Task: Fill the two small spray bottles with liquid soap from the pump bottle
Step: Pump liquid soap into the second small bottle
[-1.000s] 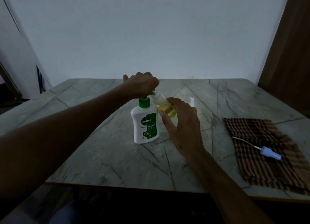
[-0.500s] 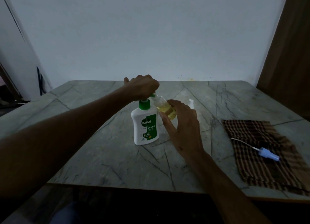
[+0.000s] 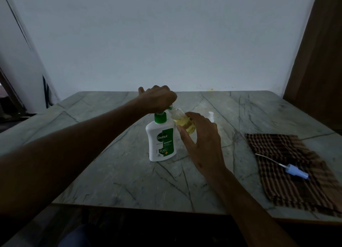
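Note:
A white and green Dettol pump bottle (image 3: 161,139) stands upright in the middle of the marble table (image 3: 114,176). My left hand (image 3: 159,98) sits curled on top of its pump head, which it hides. My right hand (image 3: 201,135) holds a small clear spray bottle (image 3: 182,121) tilted with its open neck under the pump spout; yellow soap fills its lower part. Behind my right hand the white top of a second small bottle (image 3: 211,115) shows. A blue spray head with a thin white tube (image 3: 296,171) lies on the checked cloth (image 3: 288,183).
The brown checked cloth covers the table's right front part and reaches its front edge. A pale wall runs behind the table, and a dark wooden panel (image 3: 318,61) stands at the right. Dark floor lies below the near edge.
Both hands and the bottles hold nearly the same pose; only the view has shifted slightly upward.

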